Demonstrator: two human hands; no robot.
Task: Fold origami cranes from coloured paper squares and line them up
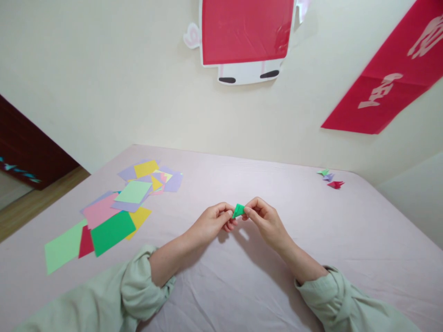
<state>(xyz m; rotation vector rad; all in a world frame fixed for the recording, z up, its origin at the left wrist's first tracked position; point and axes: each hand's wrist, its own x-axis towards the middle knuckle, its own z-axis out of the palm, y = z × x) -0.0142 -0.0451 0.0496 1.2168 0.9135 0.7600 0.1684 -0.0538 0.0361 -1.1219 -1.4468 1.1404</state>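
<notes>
A small folded piece of green paper (238,210) is held up over the middle of the table, between my two hands. My left hand (215,221) pinches its left end with thumb and fingers. At the right end, my right hand (265,220) grips it between thumb and forefinger. The fingertips cover both ends of the fold, so its full shape is hidden.
Loose sheets of coloured paper, such as a dark green sheet (113,232) and a pink sheet (101,210), overlap on the left of the pale-covered table (221,286). Small folded paper figures, one red (335,185), lie at the far right. Behind is a wall (145,92).
</notes>
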